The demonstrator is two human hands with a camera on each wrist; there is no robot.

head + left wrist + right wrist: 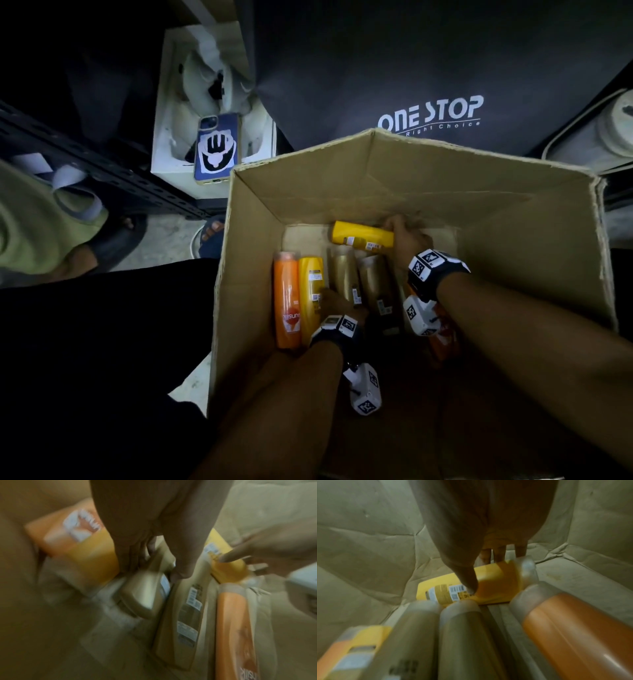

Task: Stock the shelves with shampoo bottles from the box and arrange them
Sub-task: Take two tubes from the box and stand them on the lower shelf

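Both your hands are down inside the cardboard box (342, 178). Your right hand (406, 240) has thumb and fingers closed round the cap end of a yellow shampoo bottle (361, 236) lying crosswise at the far wall. Your left hand (337, 301), blurred, appears to clasp a gold shampoo bottle (145, 588) lying beside the orange Sunsilk bottle (287, 301).

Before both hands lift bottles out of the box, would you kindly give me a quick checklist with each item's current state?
1. Right hand gripping the yellow bottle: ok, thumb on top and fingers behind.
2. Left hand gripping a gold bottle: ok, fingers wrap it.
3. Yellow bottle's cap closed: cannot tell.
4. Cardboard box open above: ok.
5. Shelf space ready: cannot tell, out of view.
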